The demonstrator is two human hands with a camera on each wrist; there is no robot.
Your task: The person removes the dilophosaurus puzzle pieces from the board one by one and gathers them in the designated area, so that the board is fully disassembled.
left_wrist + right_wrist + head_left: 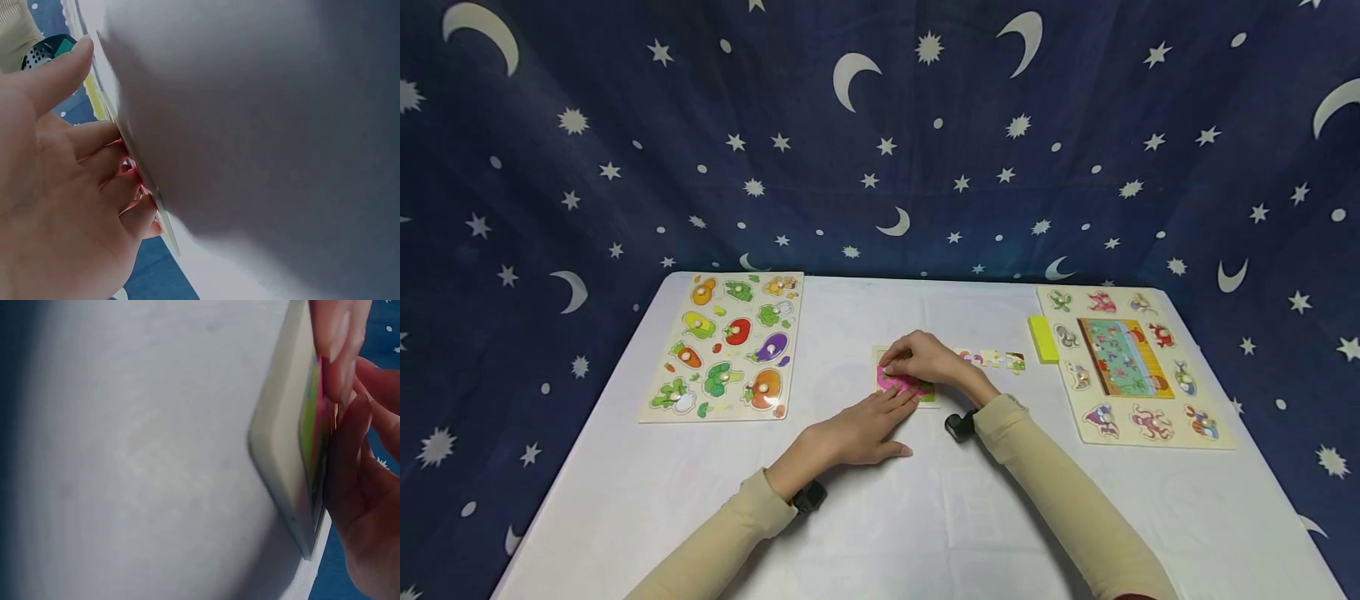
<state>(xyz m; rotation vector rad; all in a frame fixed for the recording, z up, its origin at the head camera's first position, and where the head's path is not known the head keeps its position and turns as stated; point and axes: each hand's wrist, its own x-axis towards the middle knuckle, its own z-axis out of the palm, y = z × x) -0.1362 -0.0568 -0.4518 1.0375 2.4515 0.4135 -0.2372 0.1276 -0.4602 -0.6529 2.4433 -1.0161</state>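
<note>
In the head view a small square puzzle board (929,400) with a pink and green picture lies mid-table. My left hand (868,427) rests on its near side, fingers straight and thumb spread apart. From the right, my right hand (925,358) reaches over the board, fingers bent downward, thumb and fingertips close together at its left part. In the right wrist view its fingertips (337,337) touch the pink area of the picture. Whether they pinch a piece is hidden. Several puzzle pieces (992,359) lie in a row just right of the board.
A vegetable knob puzzle (737,358) lies at the left of the white table (880,533). At the right is a sea-animal puzzle (1067,379), with a yellow block (1042,339) by its left edge. A dark blue star-and-moon cloth (895,100) hangs behind.
</note>
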